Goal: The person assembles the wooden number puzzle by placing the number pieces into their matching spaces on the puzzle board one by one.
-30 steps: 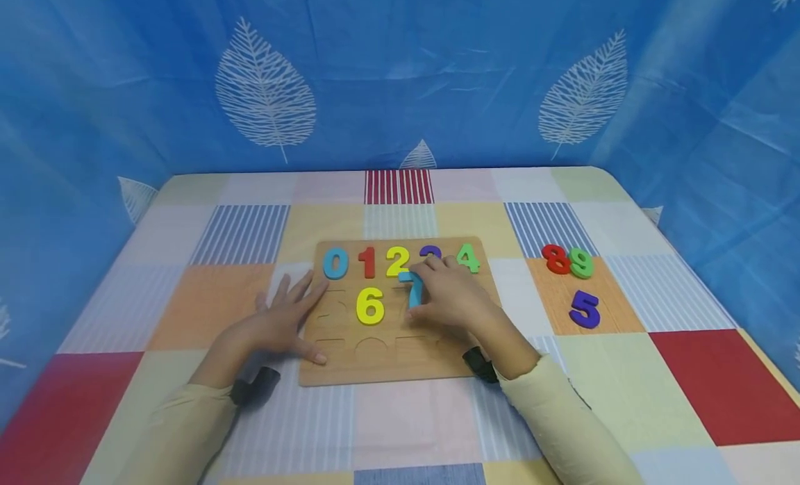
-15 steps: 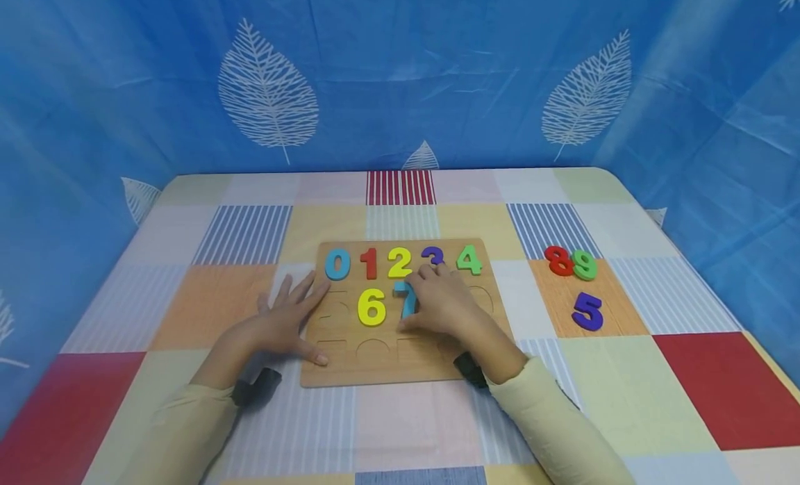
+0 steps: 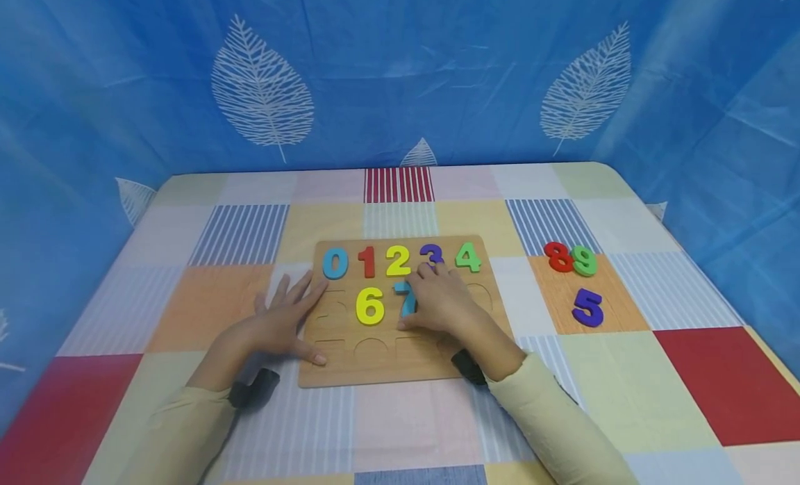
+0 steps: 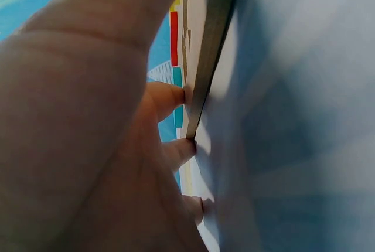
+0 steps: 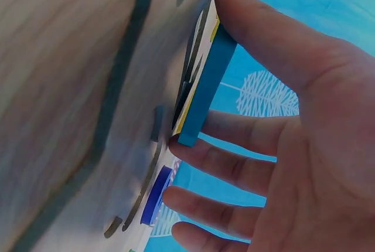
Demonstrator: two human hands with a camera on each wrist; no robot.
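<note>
My right hand (image 3: 440,301) pinches a blue number 7 (image 3: 407,301) between thumb and fingers, over the middle row of a wooden number puzzle board (image 3: 381,374). In the right wrist view the blue 7 (image 5: 208,88) sits close over the board, its edge toward the camera. My left hand (image 3: 281,325) lies with spread fingers at the board's left edge, thumb and index on it. Blue 0 (image 3: 335,263), red 1 (image 3: 367,262), yellow 2 (image 3: 398,261), purple 3 (image 3: 431,252) and green 4 (image 3: 468,258) fill the top row. Left of the 7 is a yellow 6 (image 3: 370,306).
Right of the board lie a red 8 (image 3: 558,257), a green 9 (image 3: 584,261) and a purple 5 (image 3: 588,308) on the patchwork tablecloth (image 3: 612,381). A blue leaf-print curtain (image 3: 400,75) hangs behind and beside the table.
My right hand has shifted slightly left and down with the blue 7, which now stands more upright beside the 6. The left hand has stayed put.
</note>
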